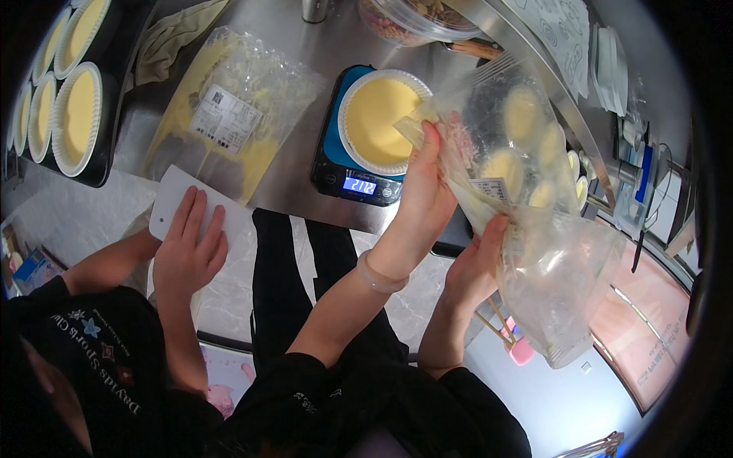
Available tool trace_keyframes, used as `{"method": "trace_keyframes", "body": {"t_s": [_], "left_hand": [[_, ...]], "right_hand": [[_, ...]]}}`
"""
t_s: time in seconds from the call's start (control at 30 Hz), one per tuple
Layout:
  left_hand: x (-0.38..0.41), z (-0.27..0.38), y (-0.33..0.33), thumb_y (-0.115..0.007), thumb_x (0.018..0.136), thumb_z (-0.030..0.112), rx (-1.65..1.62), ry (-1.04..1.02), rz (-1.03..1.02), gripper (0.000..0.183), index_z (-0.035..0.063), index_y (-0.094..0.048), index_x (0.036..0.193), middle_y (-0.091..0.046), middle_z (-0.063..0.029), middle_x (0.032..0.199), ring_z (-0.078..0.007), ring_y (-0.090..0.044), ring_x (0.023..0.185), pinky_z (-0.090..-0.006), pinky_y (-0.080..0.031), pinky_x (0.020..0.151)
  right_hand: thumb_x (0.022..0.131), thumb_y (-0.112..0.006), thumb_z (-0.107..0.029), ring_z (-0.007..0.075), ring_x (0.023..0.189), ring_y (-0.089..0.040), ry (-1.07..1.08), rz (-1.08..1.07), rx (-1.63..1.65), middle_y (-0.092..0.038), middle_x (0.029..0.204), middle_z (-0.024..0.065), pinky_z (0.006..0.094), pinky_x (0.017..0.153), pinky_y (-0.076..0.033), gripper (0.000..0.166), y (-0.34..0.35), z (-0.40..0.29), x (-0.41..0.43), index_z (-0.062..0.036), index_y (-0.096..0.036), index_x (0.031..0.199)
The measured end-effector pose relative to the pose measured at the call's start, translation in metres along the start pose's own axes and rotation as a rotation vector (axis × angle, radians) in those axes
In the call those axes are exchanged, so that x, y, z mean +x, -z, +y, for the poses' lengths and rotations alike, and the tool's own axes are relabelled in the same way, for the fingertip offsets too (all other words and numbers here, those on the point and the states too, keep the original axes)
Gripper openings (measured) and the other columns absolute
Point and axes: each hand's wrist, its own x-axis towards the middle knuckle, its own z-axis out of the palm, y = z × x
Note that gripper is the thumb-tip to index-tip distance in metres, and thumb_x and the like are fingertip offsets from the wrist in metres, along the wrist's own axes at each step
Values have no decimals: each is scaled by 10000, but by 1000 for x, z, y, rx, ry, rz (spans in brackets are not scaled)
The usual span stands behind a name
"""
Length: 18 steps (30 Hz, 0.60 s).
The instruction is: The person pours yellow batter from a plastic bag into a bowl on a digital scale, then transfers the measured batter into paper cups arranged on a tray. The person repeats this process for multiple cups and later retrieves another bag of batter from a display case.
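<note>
My left hand (425, 180) grips the gathered front end of a clear plastic bag (558, 280) streaked with pale yellow batter. The bag's tip hangs over the right rim of a round white fluted baking cup (345, 134) partly filled with smooth yellow batter (381, 117). Under the cup is a black digital kitchen scale (326, 186) with a blue platform and a lit display. My right hand (478, 266) pinches the bag farther back, where its loose end droops past the counter edge. Whether batter is flowing from the tip cannot be told.
A co-worker's hand (189, 246) holds a white plastic scraper (166, 200) beside a batter-smeared, labelled plastic bag (280, 109). Filled cups (77, 120) stand on a dark tray (106, 166) at left. More show through my bag. A clear tub (395, 26) and a cloth (166, 48) lie behind.
</note>
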Motion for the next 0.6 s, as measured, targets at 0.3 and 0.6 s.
{"method": "trace_keyframes", "body": {"t_s": [0.3,0.6], "left_hand": [[4,7,5,-369,895,330,-48,33,-12,363,115,-425,1183,-499,-3,1085,-125,-490,922,-284,-403,860],[6,13,0,-350,905,316,-34,83,77,305,101,-449,1098,-504,6,1003,-126,-477,880,-271,-392,824]], "right_hand": [[823,-528,-45,188,1025,-459,-45,6,0,-459,1127,119,312,881,-389,386,1,0,-5,32,-376,1170],[816,-546,-78,182,971,-465,-35,39,28,-488,1068,113,306,857,-372,323,-3,-1,-6,36,-434,1097]]}}
